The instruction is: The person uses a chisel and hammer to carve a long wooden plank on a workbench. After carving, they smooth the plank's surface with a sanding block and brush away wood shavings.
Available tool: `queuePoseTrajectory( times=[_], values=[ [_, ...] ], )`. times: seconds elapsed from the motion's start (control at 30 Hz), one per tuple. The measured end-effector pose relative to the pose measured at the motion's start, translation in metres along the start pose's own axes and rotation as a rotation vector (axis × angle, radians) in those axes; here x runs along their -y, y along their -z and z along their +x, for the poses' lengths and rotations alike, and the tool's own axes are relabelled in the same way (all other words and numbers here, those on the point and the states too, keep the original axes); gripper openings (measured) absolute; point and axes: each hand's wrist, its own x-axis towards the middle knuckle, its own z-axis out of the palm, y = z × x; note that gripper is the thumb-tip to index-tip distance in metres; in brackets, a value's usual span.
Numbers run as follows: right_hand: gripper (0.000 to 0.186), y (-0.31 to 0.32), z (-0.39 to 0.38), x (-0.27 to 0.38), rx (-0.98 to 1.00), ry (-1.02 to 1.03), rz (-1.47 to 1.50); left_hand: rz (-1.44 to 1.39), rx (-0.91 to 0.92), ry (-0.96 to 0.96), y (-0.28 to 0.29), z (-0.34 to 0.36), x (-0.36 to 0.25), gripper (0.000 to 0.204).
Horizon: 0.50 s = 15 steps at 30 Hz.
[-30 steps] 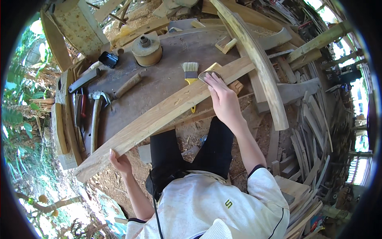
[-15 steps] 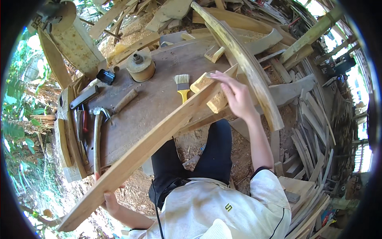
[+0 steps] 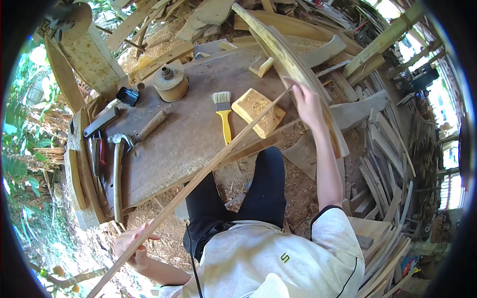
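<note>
A long, narrow wooden board [image 3: 171, 206] slants across my front, turned so that its thin edge faces up. Near its lower end my left hand [image 3: 131, 247] is closed around it, thumb and fingers on opposite sides. My right hand [image 3: 306, 105] grips the far end, beside a curved pole. Under the board's upper part lies a rough wooden block [image 3: 248, 104] on the workbench [image 3: 194, 124]. To the left of the block rests a flat paintbrush [image 3: 224, 114] with a yellow handle.
At the bench's left are a claw hammer [image 3: 118, 174], a wooden handle [image 3: 151, 125], pliers with a red grip [image 3: 102, 149] and a black container [image 3: 128, 96]. A round wooden piece [image 3: 171, 84] stands farther back. The curved pole [image 3: 293, 64] crosses the right side; scrap wood [image 3: 380, 174] is piled beyond.
The board has been rolled from showing its broad face to showing its narrow edge, uncovering more of the block. Both hands have shifted their hold with it, still near the ends.
</note>
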Motion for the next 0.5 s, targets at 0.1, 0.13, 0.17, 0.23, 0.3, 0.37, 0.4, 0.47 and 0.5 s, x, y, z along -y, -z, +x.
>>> queuePoseTrajectory(
  times=[0.1, 0.13, 0.17, 0.23, 0.3, 0.37, 0.4, 0.47, 0.5],
  values=[
    [0.036, -0.019, -0.006, 0.045, 0.139, 0.039, 0.117, 0.092, -0.073, 0.037, 0.014, -0.016, -0.003, 0.047],
    [0.037, -0.025, -0.011, 0.052, 0.113, 0.136, 0.169, 0.094, -0.072, 0.029, 0.015, -0.017, -0.001, 0.047],
    [0.037, -0.019, -0.009, 0.050, 0.181, 0.059, 0.156, 0.096, -0.071, 0.021, 0.016, -0.018, 0.001, 0.048],
    [0.038, -0.005, 0.000, 0.030, 0.221, -0.097, 0.051, 0.096, -0.055, 0.045, 0.018, -0.020, 0.005, 0.051],
    [0.035, -0.003, -0.003, -0.014, 0.037, -0.042, 0.039, 0.061, -0.047, 0.049, 0.009, -0.015, 0.012, 0.052],
    [0.033, -0.018, -0.002, 0.040, 0.152, -0.077, 0.076, 0.135, -0.147, 0.053, 0.010, -0.018, 0.004, 0.051],
    [0.032, -0.025, -0.008, 0.063, 0.113, 0.058, 0.112, 0.148, -0.208, 0.077, 0.007, -0.024, 0.003, 0.050],
    [0.032, -0.033, -0.017, 0.082, 0.062, 0.207, 0.143, 0.163, -0.203, 0.078, 0.008, -0.023, 0.004, 0.049],
    [0.033, -0.030, -0.018, 0.076, 0.053, 0.222, 0.131, 0.157, -0.148, 0.054, 0.009, -0.021, 0.006, 0.048]
  ],
)
